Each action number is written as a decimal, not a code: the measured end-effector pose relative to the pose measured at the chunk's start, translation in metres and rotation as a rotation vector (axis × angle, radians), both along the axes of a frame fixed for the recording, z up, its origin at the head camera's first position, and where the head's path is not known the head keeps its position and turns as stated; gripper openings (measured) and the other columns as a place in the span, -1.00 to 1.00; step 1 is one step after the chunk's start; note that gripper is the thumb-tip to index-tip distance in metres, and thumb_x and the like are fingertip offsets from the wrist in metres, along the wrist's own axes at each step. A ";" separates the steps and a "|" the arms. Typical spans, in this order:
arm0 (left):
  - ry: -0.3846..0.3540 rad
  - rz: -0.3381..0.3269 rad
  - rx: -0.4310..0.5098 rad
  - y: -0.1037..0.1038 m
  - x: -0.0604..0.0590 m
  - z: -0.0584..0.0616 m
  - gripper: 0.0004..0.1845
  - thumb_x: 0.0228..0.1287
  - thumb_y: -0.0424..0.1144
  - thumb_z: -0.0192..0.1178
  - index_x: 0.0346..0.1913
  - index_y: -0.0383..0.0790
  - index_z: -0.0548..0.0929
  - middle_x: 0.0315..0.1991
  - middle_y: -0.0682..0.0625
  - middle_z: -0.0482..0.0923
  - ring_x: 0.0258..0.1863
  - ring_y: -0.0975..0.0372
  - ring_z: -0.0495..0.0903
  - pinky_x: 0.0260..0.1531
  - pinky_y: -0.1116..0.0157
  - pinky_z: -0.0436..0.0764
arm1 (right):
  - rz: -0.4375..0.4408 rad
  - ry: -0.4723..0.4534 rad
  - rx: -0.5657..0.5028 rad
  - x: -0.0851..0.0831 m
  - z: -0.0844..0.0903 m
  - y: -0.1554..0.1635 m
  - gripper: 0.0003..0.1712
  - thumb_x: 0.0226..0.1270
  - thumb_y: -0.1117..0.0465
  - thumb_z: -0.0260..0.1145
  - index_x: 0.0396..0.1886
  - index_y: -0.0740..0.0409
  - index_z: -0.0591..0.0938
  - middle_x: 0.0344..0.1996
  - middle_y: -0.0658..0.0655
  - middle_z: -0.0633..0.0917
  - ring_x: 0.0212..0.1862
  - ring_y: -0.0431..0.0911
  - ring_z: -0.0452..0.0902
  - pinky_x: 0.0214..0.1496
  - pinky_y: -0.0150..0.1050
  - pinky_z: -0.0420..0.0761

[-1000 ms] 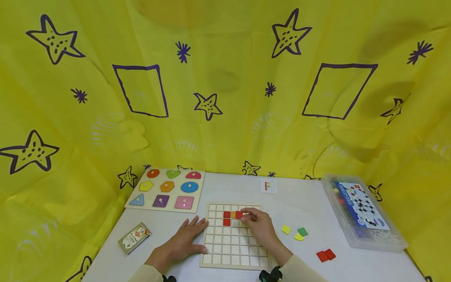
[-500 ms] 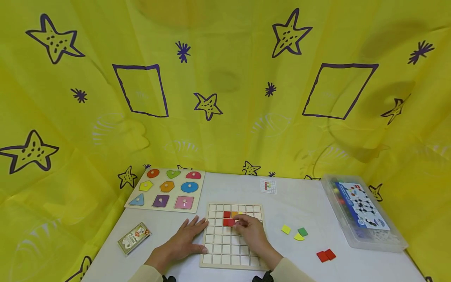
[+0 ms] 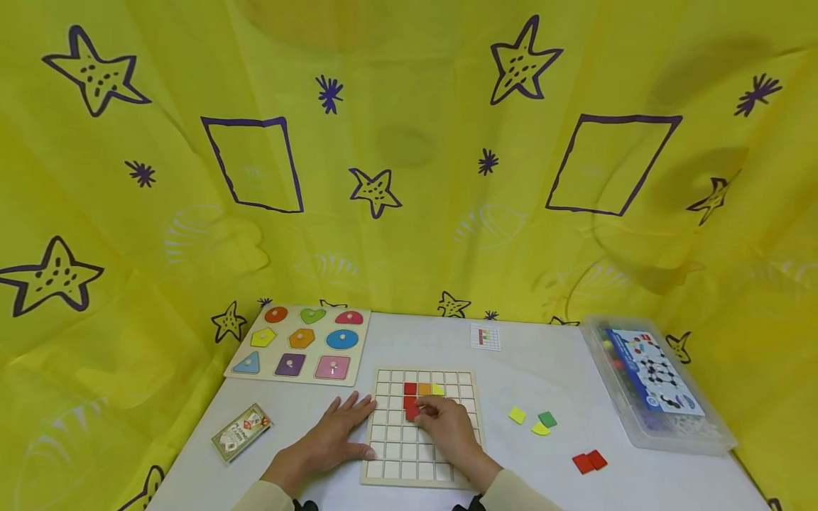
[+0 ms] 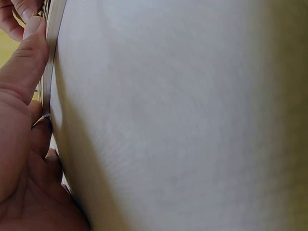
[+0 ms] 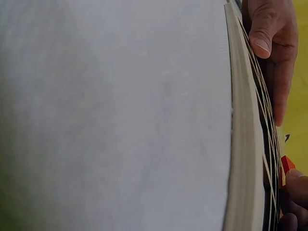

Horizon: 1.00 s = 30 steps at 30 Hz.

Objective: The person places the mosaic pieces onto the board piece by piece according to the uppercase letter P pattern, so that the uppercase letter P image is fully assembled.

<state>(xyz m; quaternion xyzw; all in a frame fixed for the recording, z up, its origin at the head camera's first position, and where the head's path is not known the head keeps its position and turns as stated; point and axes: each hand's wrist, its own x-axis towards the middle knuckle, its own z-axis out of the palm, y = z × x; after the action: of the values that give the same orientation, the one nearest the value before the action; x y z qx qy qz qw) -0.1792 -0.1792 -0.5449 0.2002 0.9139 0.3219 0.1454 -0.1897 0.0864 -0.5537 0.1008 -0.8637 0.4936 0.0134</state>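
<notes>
In the head view, a white grid board [image 3: 393, 454] with a pale wooden frame lies on the table. My right hand [image 3: 450, 429] pinches a red square tile [image 3: 412, 413] between thumb and fingertips over the board, just below another red tile [image 3: 409, 402]. Above these, a row holds a red tile [image 3: 410, 388], an orange tile [image 3: 424, 389] and a yellow curved-edge tile [image 3: 437, 389]. My left hand [image 3: 335, 434] rests with fingers spread against the board's left edge. In the right wrist view, the tile's red corner [image 5: 287, 164] shows beside the thumb; the rest is hidden.
Right of the board lie a yellow tile [image 3: 517, 415], a green tile [image 3: 547, 419], a yellow rounded tile [image 3: 540, 429] and two red tiles [image 3: 583, 463]. Farther off are a pattern card [image 3: 486, 337], a shape puzzle [image 3: 255, 362], a playing-card box [image 3: 241, 433] and a clear plastic case [image 3: 677, 440].
My right hand has carried the red tile leftward and nearer, from beside the orange tile to below the lower red one, uncovering the yellow tile. My left hand has stayed in place.
</notes>
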 end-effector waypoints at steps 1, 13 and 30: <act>-0.002 0.001 0.002 0.000 0.000 0.000 0.01 0.18 0.16 0.50 0.61 -0.18 0.35 0.65 -0.12 0.24 0.70 -0.16 -0.02 0.66 -0.27 -0.20 | 0.001 0.009 0.011 0.001 0.000 0.000 -0.77 0.22 0.32 0.56 -0.11 0.11 0.82 -0.37 -0.06 0.74 -0.29 -0.29 0.54 -0.26 -0.41 0.58; 0.016 -0.010 0.007 0.000 0.001 0.002 -0.01 0.19 0.13 0.50 0.60 -0.21 0.35 0.64 -0.15 0.24 0.69 -0.19 -0.01 0.65 -0.27 -0.19 | 0.019 0.049 0.099 0.002 0.001 -0.004 -0.79 0.18 0.33 0.58 -0.17 0.11 0.83 -0.40 -0.11 0.72 -0.31 -0.31 0.50 -0.28 -0.41 0.55; 0.003 -0.006 0.002 0.000 0.001 0.001 0.00 0.18 0.14 0.50 0.61 -0.18 0.34 0.65 -0.13 0.23 0.70 -0.17 -0.03 0.66 -0.27 -0.21 | 0.032 0.034 0.096 0.003 0.005 -0.005 -0.76 0.19 0.34 0.57 -0.12 0.16 0.83 -0.40 -0.10 0.71 -0.34 -0.32 0.46 -0.30 -0.42 0.51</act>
<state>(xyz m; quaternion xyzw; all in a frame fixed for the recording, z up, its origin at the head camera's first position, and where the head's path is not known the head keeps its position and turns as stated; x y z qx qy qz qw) -0.1786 -0.1792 -0.5439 0.2034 0.9132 0.3222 0.1447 -0.1870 0.0818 -0.5490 0.1236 -0.8843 0.4501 0.0154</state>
